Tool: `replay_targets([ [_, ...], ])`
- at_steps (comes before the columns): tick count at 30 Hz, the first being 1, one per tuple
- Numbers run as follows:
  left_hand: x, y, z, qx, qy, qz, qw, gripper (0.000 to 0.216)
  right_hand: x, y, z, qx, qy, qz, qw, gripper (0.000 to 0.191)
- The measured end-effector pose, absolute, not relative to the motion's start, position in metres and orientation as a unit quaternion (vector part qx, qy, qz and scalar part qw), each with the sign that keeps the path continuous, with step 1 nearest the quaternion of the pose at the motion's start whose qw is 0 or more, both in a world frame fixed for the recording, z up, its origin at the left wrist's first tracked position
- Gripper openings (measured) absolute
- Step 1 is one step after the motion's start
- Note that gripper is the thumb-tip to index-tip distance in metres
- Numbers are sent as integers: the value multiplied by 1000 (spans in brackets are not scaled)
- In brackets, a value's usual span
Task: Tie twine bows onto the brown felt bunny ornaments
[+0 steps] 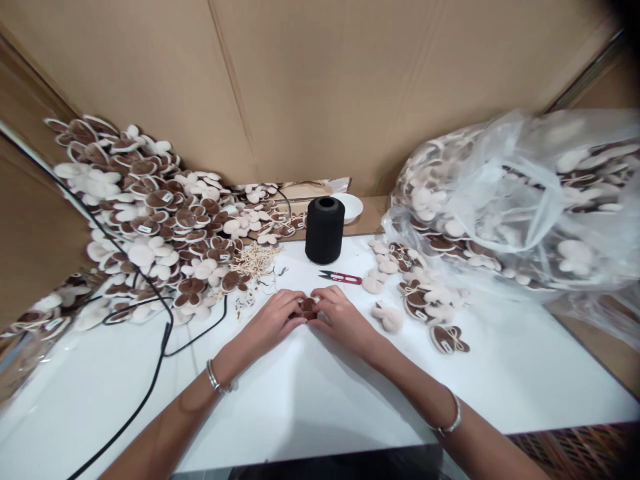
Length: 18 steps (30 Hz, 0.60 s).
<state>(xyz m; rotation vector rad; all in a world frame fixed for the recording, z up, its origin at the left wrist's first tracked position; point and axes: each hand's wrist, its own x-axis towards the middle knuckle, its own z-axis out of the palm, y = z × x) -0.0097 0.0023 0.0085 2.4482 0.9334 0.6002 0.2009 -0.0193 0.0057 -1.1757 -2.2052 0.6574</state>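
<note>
Between my two hands is a small brown plush piece [309, 307], mostly covered by fingers. My left hand [281, 316] grips its left side, and my right hand [336, 313] grips its right side. Just beyond them lie red thread snips [341, 277]. A black cone of thread [325, 231] stands upright behind the snips. Left of my hands sits a heap of cream cord pieces [256, 259] with thread scraps. Right of them, several brown and cream bunny-head plush pieces [450, 339] lie loose, some with cord bows.
A tall pile of plush pieces [150, 213] fills the back left. A clear plastic bag [520, 207] full of them bulges at the back right. Black cable [163, 347] crosses the left side. A white dish [353, 208] sits behind the cone, before a cardboard wall [325, 87].
</note>
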Motion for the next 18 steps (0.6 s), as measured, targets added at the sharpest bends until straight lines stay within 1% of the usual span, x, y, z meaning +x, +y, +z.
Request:
replay_targets([
  [4,-11,6,12,886,326,219,247,7,200,-18,7,-423,-819,263,284,3],
  [9,-11,7,12,883,311,217,276,8,201,-17,6,-416,-820,269,287,6],
  [15,-6,4,3,876,307,262,263,12,198,-18,3,-422,-824,251,283,12],
  [18,-3,3,-3,864,332,279,256,9,197,-20,2,-427,-820,250,286,12],
])
